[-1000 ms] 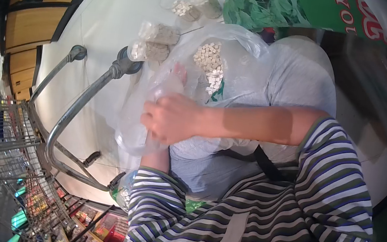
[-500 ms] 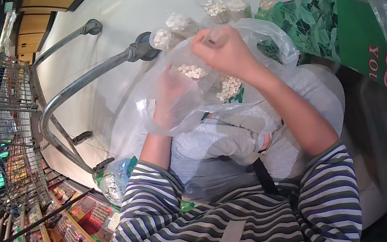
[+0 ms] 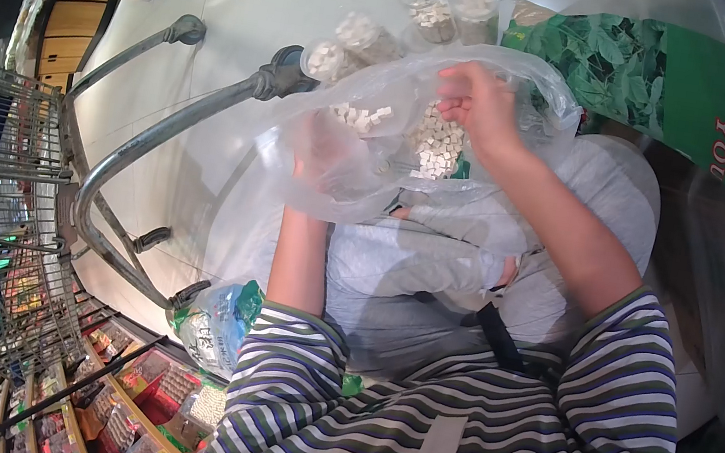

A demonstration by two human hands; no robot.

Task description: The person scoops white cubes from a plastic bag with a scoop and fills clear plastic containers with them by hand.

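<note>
My left hand (image 3: 324,141) is inside a clear plastic bag (image 3: 320,199), blurred by the film over it. It looks closed around the side of a clear cup, whose white cubes (image 3: 362,118) show at the top. My right hand (image 3: 479,108) hovers over the bag's opening, fingers loosely bent and apart, with nothing visible in them. Below it, a heap of small white cubes (image 3: 440,149) lies in the bag. Beyond the bag stand several clear cups of white cubes, among them a left cup (image 3: 326,62) and a far cup (image 3: 433,17).
A metal cart frame (image 3: 152,129) with wheels stands at left, beside a wire basket (image 3: 5,173). A large green printed sack (image 3: 692,88) lies at the upper right. Near my left elbow is a clear and green package (image 3: 217,322). Packaged goods (image 3: 159,393) fill the shelf at lower left.
My right hand has moved right and its fist has loosened; the small shiny thing at its fingers no longer shows. More cubes are visible in the bag. My left hand stays inside the bag.
</note>
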